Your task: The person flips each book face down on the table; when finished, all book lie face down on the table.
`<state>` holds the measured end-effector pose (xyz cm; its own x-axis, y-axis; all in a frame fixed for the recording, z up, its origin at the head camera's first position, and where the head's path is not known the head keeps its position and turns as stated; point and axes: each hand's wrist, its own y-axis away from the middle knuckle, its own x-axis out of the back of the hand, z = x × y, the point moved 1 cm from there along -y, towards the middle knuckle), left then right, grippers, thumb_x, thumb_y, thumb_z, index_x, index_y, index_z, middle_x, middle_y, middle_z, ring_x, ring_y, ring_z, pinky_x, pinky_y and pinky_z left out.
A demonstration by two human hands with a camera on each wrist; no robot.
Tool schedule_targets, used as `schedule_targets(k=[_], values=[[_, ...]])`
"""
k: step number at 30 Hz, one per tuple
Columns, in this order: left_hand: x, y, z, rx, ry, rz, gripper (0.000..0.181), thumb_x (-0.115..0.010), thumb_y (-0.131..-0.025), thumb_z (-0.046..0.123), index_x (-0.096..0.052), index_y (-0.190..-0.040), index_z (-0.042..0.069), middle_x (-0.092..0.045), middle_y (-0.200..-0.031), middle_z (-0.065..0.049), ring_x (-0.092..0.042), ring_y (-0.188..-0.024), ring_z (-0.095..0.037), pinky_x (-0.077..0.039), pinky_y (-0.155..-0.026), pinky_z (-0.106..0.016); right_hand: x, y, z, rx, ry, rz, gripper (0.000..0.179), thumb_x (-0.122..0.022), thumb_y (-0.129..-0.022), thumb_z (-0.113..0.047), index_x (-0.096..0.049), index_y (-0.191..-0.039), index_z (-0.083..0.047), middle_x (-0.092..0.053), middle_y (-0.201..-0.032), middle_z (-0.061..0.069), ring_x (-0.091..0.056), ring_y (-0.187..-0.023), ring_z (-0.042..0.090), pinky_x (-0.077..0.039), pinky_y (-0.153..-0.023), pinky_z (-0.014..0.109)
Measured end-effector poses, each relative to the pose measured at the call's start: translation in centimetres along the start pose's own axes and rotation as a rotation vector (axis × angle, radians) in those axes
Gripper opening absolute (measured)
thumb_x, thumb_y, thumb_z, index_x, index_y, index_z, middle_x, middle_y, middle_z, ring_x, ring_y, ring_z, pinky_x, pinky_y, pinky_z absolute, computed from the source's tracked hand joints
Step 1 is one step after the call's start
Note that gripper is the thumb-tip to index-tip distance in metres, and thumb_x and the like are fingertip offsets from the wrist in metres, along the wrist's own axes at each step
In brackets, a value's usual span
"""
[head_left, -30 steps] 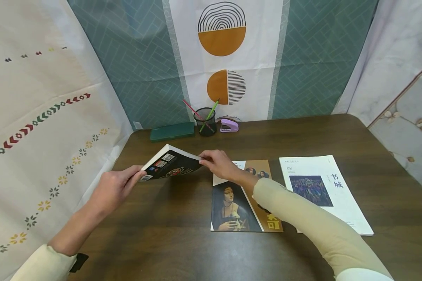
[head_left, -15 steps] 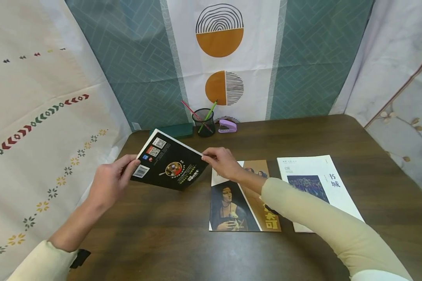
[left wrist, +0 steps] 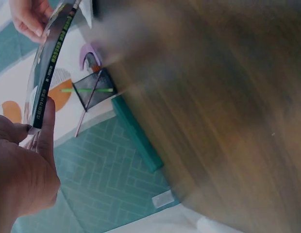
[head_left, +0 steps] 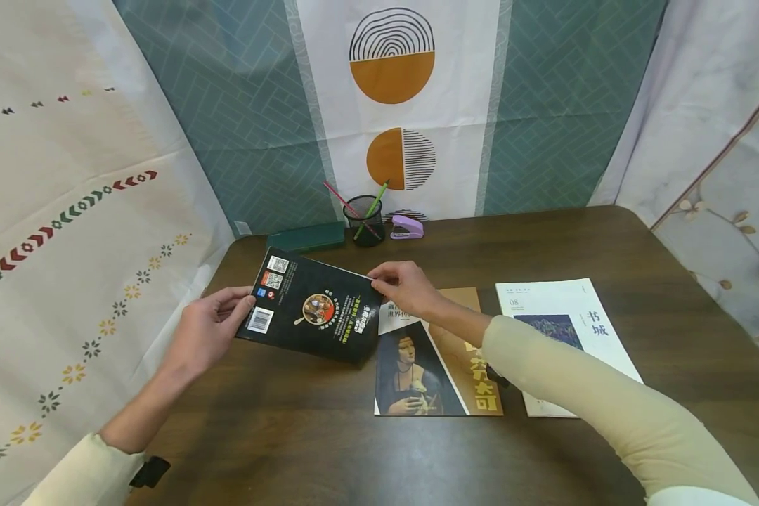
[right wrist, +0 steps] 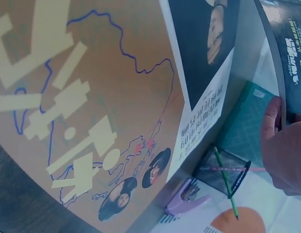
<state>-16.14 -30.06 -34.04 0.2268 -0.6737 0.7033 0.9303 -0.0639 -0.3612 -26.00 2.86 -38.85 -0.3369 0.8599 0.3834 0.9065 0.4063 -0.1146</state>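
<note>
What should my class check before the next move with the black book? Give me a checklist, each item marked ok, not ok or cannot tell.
1. Left hand pinches the black book by its barcode end: ok.
2. Right hand pinches the opposite end, near a corner: ok.
3. Black book lies flat on the table: not ok; it is held up, tilted.
4. Front cover undamaged: cannot tell; the back cover faces the head camera.
5. Right sleeve clear of the white magazine: cannot tell; it crosses over it in the head view.
6. Mesh cup upright: ok.
</note>
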Motion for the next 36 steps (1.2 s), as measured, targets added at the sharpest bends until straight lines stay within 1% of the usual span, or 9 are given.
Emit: schedule_targets(k=[4, 9, 12, 15, 19, 24, 27, 32, 36], values=[[-0.3, 0.3, -0.6, 0.060, 0.007, -0.035, 0.027, -0.065, -0.108, 0.016, -0.074, -0.125, -0.003, -0.079, -0.102, -0.019, -0.074, -0.082, -0.006, -0.057, -0.064, -0.017, 0.2, 0.0, -0.2, -0.046, -0.067, -0.008, 0.024, -0.064, -0.104, 0.001, -0.072, -0.126, 0.004, -0.076, -0.108, 0.018, -0.074, -0.090, 0.025, -0.063, -0.088, 0.042], [-0.5, 1.0, -0.9, 0.163, 0.020, -0.126, 0.033, -0.067, -0.107, 0.022, -0.072, -0.127, -0.005, -0.079, -0.108, -0.020, -0.076, -0.080, -0.016, -0.060, -0.064, -0.027, 0.7, -0.3, -0.3, -0.090, -0.122, 0.025, 0.026, -0.066, -0.103, 0.001, -0.073, -0.128, 0.002, -0.076, -0.113, 0.017, -0.074, -0.090, 0.025, -0.061, -0.092, 0.041], [-0.8, 1.3, -1.1, 0.224, 0.072, -0.176, 0.036, -0.069, -0.106, 0.021, -0.070, -0.127, -0.009, -0.078, -0.106, -0.021, -0.077, -0.077, -0.020, -0.063, -0.067, -0.034, 0.9, -0.6, -0.1, -0.124, -0.187, 0.034, 0.026, -0.067, -0.103, -0.001, -0.073, -0.129, 0.002, -0.076, -0.116, 0.017, -0.075, -0.091, 0.026, -0.059, -0.095, 0.042], [-1.2, 1.6, -1.3, 0.281, 0.128, -0.217, 0.038, -0.069, -0.106, 0.021, -0.068, -0.127, -0.011, -0.079, -0.103, -0.021, -0.078, -0.078, -0.022, -0.065, -0.071, -0.037, 0.9, -0.9, 0.0, -0.157, -0.259, 0.042, 0.027, -0.068, -0.103, -0.002, -0.072, -0.129, 0.003, -0.076, -0.118, 0.018, -0.076, -0.093, 0.027, -0.058, -0.098, 0.043], [-1.6, 2.2, -1.7, 0.344, 0.171, -0.256, 0.040, -0.068, -0.107, 0.021, -0.066, -0.129, -0.012, -0.079, -0.102, -0.020, -0.079, -0.080, -0.025, -0.065, -0.075, -0.039, 0.7, -1.5, 0.0, -0.182, -0.326, 0.057, 0.029, -0.070, -0.102, -0.003, -0.071, -0.130, 0.006, -0.076, -0.120, 0.019, -0.077, -0.097, 0.028, -0.058, -0.099, 0.044], [-2.1, 3.0, -2.3, 0.395, 0.210, -0.286, 0.042, -0.067, -0.107, 0.022, -0.065, -0.129, -0.013, -0.079, -0.104, -0.020, -0.080, -0.084, -0.027, -0.064, -0.079, -0.037, 0.3, -2.1, -0.2, -0.182, -0.364, 0.086, 0.029, -0.073, -0.100, -0.003, -0.072, -0.127, 0.006, -0.077, -0.118, 0.018, -0.077, -0.098, 0.027, -0.057, -0.100, 0.048], [-2.5, 3.5, -2.7, 0.423, 0.261, -0.305, 0.041, -0.067, -0.107, 0.020, -0.065, -0.128, -0.015, -0.079, -0.104, -0.021, -0.080, -0.085, -0.028, -0.064, -0.079, -0.037, -0.1, -2.4, -0.3, -0.165, -0.360, 0.106, 0.027, -0.075, -0.099, -0.003, -0.074, -0.125, 0.007, -0.078, -0.116, 0.018, -0.077, -0.094, 0.024, -0.057, -0.099, 0.050], [-3.1, 4.3, -3.0, 0.441, 0.352, -0.321, 0.035, -0.063, -0.108, 0.013, -0.065, -0.124, -0.018, -0.078, -0.101, -0.024, -0.079, -0.086, -0.030, -0.064, -0.078, -0.038, -0.6, -2.9, -0.4, -0.131, -0.352, 0.141, 0.024, -0.077, -0.096, 0.001, -0.076, -0.119, 0.009, -0.078, -0.111, 0.017, -0.073, -0.083, 0.016, -0.056, -0.098, 0.055], [-3.4, 4.7, -3.1, 0.459, 0.366, -0.327, 0.033, -0.062, -0.109, 0.012, -0.067, -0.122, -0.018, -0.077, -0.098, -0.023, -0.079, -0.087, -0.031, -0.064, -0.078, -0.038, -0.8, -3.5, -0.5, -0.137, -0.340, 0.155, 0.025, -0.079, -0.094, 0.001, -0.077, -0.118, 0.007, -0.078, -0.112, 0.015, -0.073, -0.078, 0.015, -0.059, -0.094, 0.048]])
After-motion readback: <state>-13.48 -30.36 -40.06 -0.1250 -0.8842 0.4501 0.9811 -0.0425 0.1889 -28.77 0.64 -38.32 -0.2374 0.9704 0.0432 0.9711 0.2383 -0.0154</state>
